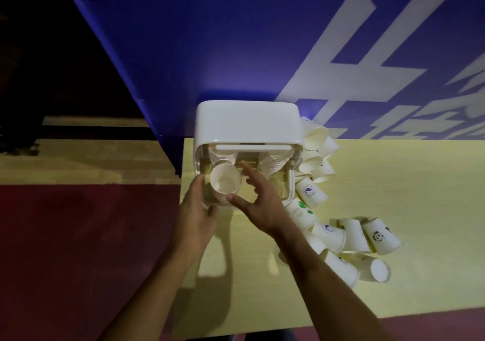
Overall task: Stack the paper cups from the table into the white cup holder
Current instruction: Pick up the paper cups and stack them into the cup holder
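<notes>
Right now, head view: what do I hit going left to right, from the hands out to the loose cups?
Left hand → paper cup in the white cup holder → right hand → green-print cup → panda-print cup.

One camera sits on the person's head and looks forward and down from close up, so the white cup holder (246,122) is in the middle of the frame, the left hand (195,209) and right hand (259,204) come up from the bottom, and the desk (393,183) fills the lower right.
</notes>
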